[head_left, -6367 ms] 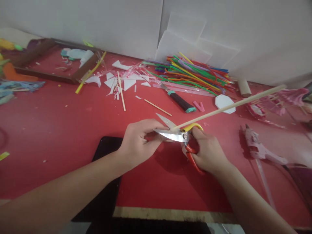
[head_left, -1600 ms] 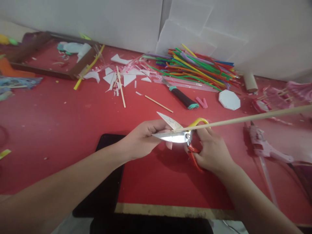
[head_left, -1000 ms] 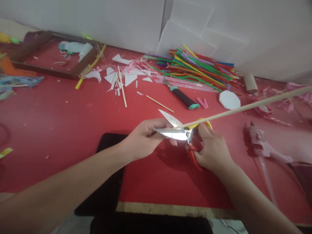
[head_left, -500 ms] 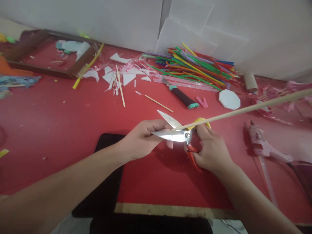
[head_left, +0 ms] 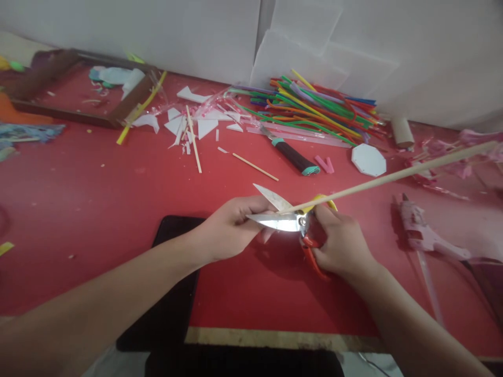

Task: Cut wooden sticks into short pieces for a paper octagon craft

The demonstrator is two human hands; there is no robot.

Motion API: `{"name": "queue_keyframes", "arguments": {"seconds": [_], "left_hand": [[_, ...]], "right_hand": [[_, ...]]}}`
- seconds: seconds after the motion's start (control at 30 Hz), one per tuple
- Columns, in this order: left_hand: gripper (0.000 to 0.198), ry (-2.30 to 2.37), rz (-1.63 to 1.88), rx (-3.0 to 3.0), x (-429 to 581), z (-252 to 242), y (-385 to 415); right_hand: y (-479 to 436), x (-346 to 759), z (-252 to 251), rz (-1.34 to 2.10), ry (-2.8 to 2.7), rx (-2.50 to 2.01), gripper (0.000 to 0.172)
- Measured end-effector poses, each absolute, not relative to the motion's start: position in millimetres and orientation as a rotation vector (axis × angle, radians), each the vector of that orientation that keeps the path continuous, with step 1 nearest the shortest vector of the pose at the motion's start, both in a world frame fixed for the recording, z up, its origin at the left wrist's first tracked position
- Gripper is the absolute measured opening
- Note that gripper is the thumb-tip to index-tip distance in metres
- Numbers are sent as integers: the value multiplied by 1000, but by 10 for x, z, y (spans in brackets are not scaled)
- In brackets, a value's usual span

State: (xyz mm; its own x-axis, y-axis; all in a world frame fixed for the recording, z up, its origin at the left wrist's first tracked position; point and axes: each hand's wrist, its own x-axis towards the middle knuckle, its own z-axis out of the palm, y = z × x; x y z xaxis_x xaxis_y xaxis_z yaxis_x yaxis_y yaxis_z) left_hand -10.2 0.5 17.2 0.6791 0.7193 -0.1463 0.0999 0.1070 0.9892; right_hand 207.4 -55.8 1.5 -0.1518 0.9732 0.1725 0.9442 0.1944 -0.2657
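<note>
My right hand is wrapped round the yellow and red handles of a pair of shears, whose silver blades stand apart. A long thin wooden stick lies between the blades near the pivot and slants up to the right edge. My left hand is closed on the stick's near end, just left of the blades. Both hands hover over the red table.
A pile of coloured straws, a black-handled knife, a white octagon and white scraps lie behind the hands. A pink glue gun lies right, a brown frame far left, a black mat near the front edge.
The far end of the stick has swung up and down a little while the shears stay at its near end. Both hands keep their grip and place.
</note>
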Motion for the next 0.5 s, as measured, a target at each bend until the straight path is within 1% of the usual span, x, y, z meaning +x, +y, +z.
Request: {"name": "queue_keyframes", "arguments": {"seconds": [0.3, 0.5], "left_hand": [[26, 702, 635, 1426, -90, 164, 22], [13, 744, 676, 1291, -68, 155, 27]], "right_hand": [[-534, 2050, 10, 149, -2144, -1827, 18], [-520, 2064, 26, 130, -2158, -1818, 23]]}}
